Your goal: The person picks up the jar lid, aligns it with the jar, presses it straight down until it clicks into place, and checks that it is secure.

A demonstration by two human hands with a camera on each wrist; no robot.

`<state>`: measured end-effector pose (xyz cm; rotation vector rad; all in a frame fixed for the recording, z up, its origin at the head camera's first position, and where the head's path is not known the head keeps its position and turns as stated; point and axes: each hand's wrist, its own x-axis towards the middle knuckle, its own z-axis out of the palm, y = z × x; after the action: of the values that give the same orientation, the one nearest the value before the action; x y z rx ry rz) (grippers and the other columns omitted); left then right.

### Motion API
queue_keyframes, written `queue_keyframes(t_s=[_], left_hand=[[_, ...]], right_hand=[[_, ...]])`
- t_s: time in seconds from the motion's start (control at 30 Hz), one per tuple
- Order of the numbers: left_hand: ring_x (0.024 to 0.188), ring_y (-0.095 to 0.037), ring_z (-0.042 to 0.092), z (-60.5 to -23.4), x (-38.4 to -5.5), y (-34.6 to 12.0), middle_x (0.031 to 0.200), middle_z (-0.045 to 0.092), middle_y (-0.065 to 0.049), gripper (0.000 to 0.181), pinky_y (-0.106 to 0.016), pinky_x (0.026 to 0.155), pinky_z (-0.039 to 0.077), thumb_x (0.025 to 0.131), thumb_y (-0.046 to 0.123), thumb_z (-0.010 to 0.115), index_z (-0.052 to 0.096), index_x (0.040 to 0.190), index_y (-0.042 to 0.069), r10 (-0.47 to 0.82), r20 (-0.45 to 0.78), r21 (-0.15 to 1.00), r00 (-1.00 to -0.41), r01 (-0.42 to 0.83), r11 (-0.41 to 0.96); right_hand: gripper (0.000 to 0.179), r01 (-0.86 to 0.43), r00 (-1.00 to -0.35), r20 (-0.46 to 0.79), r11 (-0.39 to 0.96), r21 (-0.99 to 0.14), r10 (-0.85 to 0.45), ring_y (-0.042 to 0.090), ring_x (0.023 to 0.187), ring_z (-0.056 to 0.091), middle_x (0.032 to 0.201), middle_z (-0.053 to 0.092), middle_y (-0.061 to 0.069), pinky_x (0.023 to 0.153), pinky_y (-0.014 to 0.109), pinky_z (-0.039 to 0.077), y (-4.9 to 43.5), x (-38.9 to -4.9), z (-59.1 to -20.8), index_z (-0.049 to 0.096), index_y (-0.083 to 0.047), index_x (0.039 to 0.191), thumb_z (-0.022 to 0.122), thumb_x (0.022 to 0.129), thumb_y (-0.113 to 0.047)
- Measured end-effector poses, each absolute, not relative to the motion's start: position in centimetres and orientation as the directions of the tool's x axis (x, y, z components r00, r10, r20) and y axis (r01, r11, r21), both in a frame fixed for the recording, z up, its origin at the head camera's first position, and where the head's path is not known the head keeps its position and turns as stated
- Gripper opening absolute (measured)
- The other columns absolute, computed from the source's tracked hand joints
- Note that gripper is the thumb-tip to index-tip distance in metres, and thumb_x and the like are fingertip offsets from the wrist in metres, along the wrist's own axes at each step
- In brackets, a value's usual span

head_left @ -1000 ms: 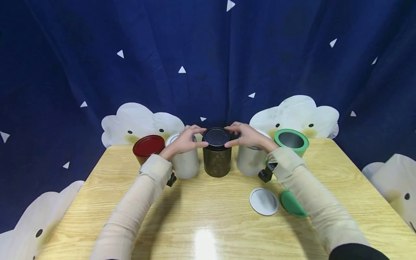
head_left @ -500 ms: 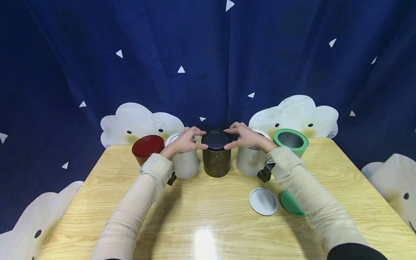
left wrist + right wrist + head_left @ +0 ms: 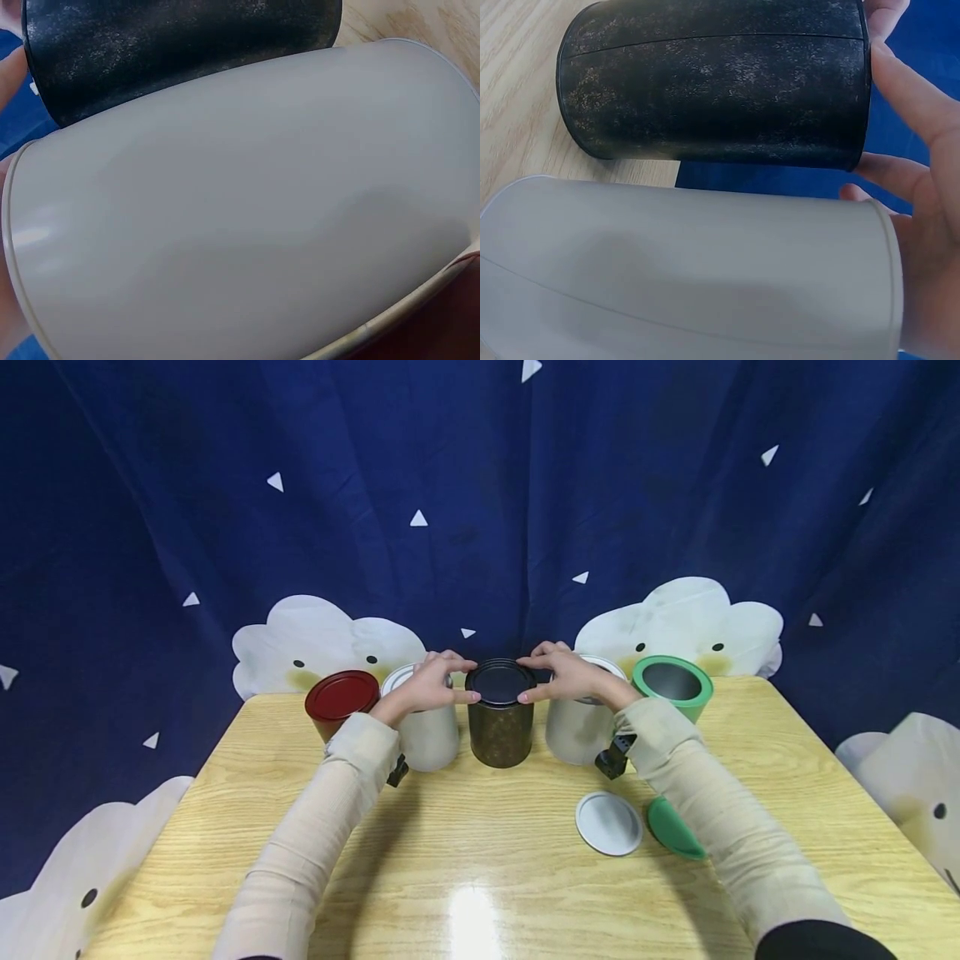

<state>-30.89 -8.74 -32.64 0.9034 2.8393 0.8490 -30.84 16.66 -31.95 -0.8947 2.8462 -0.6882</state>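
A black lid (image 3: 500, 682) lies level on the mouth of a dark, speckled can (image 3: 501, 737) in the middle of the row. My left hand (image 3: 435, 683) holds the lid's left edge, thumb at the front and fingers farther back. On the opposite edge, my right hand (image 3: 562, 674) grips it the same way. In the right wrist view, the right fingers (image 3: 915, 97) meet the can's rim. A white can (image 3: 240, 210) fills most of the left wrist view and hides much of the left hand.
White cans (image 3: 430, 739) (image 3: 577, 733) flank the dark one. Outside them stand a red-lidded can (image 3: 342, 695) and an uncovered green can (image 3: 705, 692). A white lid (image 3: 609, 823) and a green lid (image 3: 673, 831) lie on the wooden table (image 3: 450, 852). A blue curtain (image 3: 480, 510) hangs behind.
The black lid has come down slightly from a higher position and now lies flush on the dark can. Both hands have kept their hold on its edges, almost still.
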Motion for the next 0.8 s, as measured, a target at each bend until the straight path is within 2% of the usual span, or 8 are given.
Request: queue_keyframes(t_s=[0.2, 0.4, 0.8], left_hand=[[0.106, -0.026, 0.035, -32.58, -30.81, -8.7, 0.116, 0.052, -0.009, 0.054, -0.045, 0.088, 0.026, 0.078, 0.031, 0.069, 0.056, 0.124, 0.008, 0.536, 0.144, 0.521, -0.832, 0.524, 0.673], [0.109, -0.027, 0.035, -32.55, -30.87, -8.53, 0.119, 0.05, -0.01, 0.054, -0.047, 0.09, 0.024, 0.079, 0.036, 0.068, 0.058, 0.123, 0.007, 0.534, 0.138, 0.507, -0.834, 0.522, 0.686], [0.106, -0.027, 0.035, -32.26, -30.62, -8.15, 0.117, 0.05, -0.011, 0.054, -0.045, 0.087, 0.024, 0.078, 0.035, 0.069, 0.059, 0.122, 0.006, 0.532, 0.103, 0.471, -0.84, 0.513, 0.718]], right_hand=[[0.065, -0.535, -0.824, 0.094, 0.713, -0.452, -0.559, 0.029, 0.102, 0.035, 0.117, 0.045, 0.016, 0.084, 0.042, 0.034, 16.79, -30.97, -32.09, 0.051, -0.004, 0.129, 0.072, 0.076, -0.034], [0.057, -0.538, -0.83, 0.136, 0.711, -0.453, -0.541, 0.027, 0.098, 0.036, 0.112, 0.047, 0.015, 0.079, 0.039, 0.034, 16.74, -30.97, -32.2, 0.058, -0.006, 0.123, 0.073, 0.076, -0.033], [0.058, -0.478, -0.862, 0.091, 0.737, -0.478, -0.499, 0.028, 0.103, 0.037, 0.114, 0.046, 0.015, 0.085, 0.042, 0.034, 16.21, -30.56, -32.08, 0.059, -0.007, 0.123, 0.075, 0.074, -0.034]])
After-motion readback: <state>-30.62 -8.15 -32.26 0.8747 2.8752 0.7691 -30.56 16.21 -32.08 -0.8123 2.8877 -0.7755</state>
